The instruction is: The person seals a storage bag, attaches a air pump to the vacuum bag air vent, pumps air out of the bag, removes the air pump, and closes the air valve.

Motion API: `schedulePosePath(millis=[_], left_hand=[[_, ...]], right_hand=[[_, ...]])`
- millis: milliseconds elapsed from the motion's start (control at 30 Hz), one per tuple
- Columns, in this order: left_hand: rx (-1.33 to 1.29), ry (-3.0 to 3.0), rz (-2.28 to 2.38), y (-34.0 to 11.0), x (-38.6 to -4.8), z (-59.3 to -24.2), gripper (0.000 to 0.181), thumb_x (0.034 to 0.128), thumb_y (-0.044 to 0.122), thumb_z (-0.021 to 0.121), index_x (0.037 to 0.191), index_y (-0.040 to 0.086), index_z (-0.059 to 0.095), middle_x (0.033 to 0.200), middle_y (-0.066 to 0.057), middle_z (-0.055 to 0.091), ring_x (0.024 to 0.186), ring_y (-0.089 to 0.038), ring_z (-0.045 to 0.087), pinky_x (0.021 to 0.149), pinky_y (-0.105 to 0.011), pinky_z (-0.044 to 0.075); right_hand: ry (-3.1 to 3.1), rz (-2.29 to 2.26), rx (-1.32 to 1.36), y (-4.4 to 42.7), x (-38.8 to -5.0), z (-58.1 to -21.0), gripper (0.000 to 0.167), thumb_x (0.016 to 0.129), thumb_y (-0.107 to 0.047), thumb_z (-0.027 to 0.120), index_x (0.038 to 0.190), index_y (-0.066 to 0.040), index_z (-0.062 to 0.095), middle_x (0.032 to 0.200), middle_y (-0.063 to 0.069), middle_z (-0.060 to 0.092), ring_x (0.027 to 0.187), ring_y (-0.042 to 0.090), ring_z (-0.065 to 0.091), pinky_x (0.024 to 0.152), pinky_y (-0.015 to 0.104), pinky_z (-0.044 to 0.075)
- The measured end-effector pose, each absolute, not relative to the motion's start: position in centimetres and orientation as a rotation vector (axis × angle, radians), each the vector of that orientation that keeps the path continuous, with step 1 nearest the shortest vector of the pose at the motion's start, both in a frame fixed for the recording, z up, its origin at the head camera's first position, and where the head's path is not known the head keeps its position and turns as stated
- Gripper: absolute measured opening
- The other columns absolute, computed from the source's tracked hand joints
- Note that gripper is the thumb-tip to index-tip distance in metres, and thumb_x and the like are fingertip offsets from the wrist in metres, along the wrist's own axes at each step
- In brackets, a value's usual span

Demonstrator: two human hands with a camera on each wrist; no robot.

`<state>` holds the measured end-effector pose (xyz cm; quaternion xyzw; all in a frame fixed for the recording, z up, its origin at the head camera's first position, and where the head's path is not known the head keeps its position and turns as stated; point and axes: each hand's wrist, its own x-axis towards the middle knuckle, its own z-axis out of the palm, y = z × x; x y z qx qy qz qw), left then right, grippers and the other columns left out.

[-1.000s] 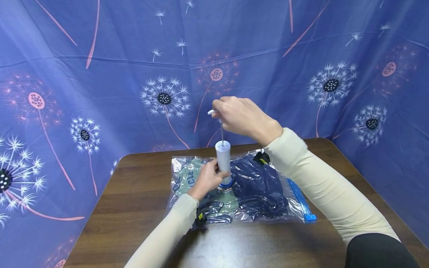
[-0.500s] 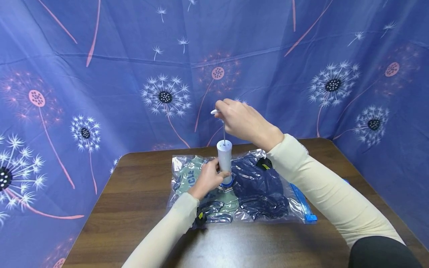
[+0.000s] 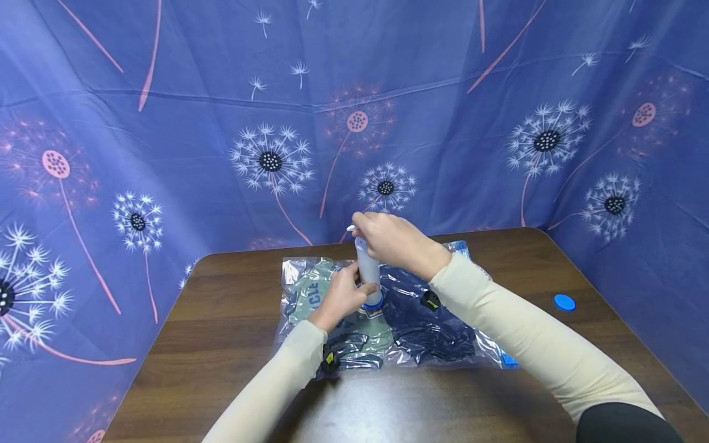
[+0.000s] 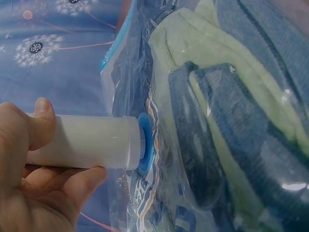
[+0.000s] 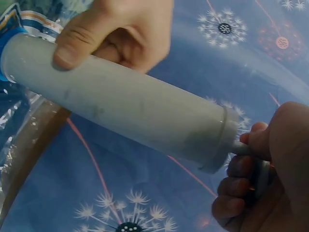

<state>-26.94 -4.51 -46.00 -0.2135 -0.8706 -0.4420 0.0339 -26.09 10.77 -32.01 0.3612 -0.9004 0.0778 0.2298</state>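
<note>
A white hand pump stands nearly upright on the blue valve of a clear vacuum storage bag. My left hand grips the lower part of the pump's barrel, thumb on one side and fingers round the other. Above it, my right hand holds the pump's white handle, curled fingers round it. In the right wrist view only a short bit of rod shows between barrel and handle. Inside the bag lie folded green clothes and dark blue clothes.
A round blue cap lies on the brown wooden table at the right. The bag's blue zip edge is partly hidden under my right sleeve. A blue dandelion-print cloth hangs behind the table.
My right hand has moved down with the handle, so the long bare rod has gone into the barrel. The left hand stays round the barrel. The blue cap has come into sight.
</note>
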Motion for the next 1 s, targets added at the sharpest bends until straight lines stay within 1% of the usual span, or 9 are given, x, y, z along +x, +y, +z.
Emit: schedulePosePath(millis=[133,233,400,533,767,867,1000], left_hand=[[-0.659,-2.674,-1.361,-4.5,-26.9,-46.0,0.041,0.0871,0.012,0.082,0.123,0.001,0.065,0.114,-0.015,0.077,0.105,-0.025,0.074,0.087,-0.035,0.062],[-0.666,-2.672,-1.34,-4.6,-26.9,-46.0,0.04,0.0867,0.013,0.083,0.121,0.002,0.066,0.113,-0.014,0.077,0.104,-0.024,0.075,0.085,-0.034,0.062],[-0.669,-2.674,-1.327,-4.6,-26.8,-46.0,0.039,0.0875,0.016,0.083,0.121,0.004,0.066,0.112,-0.013,0.077,0.104,-0.023,0.075,0.084,-0.033,0.062],[-0.662,-2.681,-1.331,-4.7,-26.8,-45.9,0.041,0.088,0.016,0.082,0.123,0.003,0.066,0.114,-0.013,0.077,0.106,-0.024,0.074,0.086,-0.034,0.062],[-0.661,-2.681,-1.308,-4.6,-26.9,-45.9,0.039,0.0875,0.017,0.083,0.12,0.003,0.067,0.111,-0.013,0.077,0.102,-0.023,0.075,0.084,-0.034,0.062],[-0.665,-2.676,-1.3,-4.5,-26.8,-45.9,0.038,0.0872,0.017,0.083,0.119,0.003,0.067,0.109,-0.012,0.078,0.101,-0.022,0.075,0.083,-0.034,0.062],[-0.656,-2.677,-1.304,-4.5,-26.8,-46.0,0.037,0.087,0.016,0.083,0.118,0.004,0.067,0.108,-0.011,0.078,0.1,-0.021,0.075,0.082,-0.033,0.062]], right_hand=[[-2.435,0.22,0.983,10.8,-26.2,-32.7,0.011,0.103,-0.01,0.06,0.094,-0.004,0.057,0.078,0.007,0.062,0.064,0.02,0.063,0.056,0.032,0.058],[-2.422,0.217,0.967,10.7,-26.2,-33.0,0.013,0.104,-0.011,0.058,0.094,-0.005,0.056,0.077,0.006,0.059,0.061,0.018,0.059,0.053,0.031,0.055],[-2.398,0.205,0.973,10.7,-26.3,-33.2,0.015,0.106,-0.014,0.055,0.094,-0.005,0.055,0.076,0.005,0.057,0.061,0.017,0.054,0.051,0.029,0.052],[-2.352,0.223,0.993,10.9,-26.5,-33.3,0.019,0.107,-0.018,0.056,0.092,-0.006,0.053,0.078,0.005,0.059,0.063,0.019,0.057,0.053,0.031,0.054],[-2.333,0.207,0.968,10.9,-26.4,-33.4,0.02,0.107,-0.02,0.057,0.093,-0.006,0.053,0.082,0.007,0.063,0.066,0.023,0.062,0.054,0.036,0.056],[-2.347,0.183,0.949,10.8,-26.3,-33.5,0.018,0.107,-0.018,0.057,0.093,-0.006,0.053,0.081,0.007,0.063,0.066,0.023,0.062,0.053,0.036,0.056],[-2.364,0.173,0.943,10.8,-26.3,-33.5,0.013,0.103,-0.01,0.059,0.093,-0.006,0.052,0.08,0.007,0.062,0.064,0.022,0.061,0.052,0.035,0.055]])
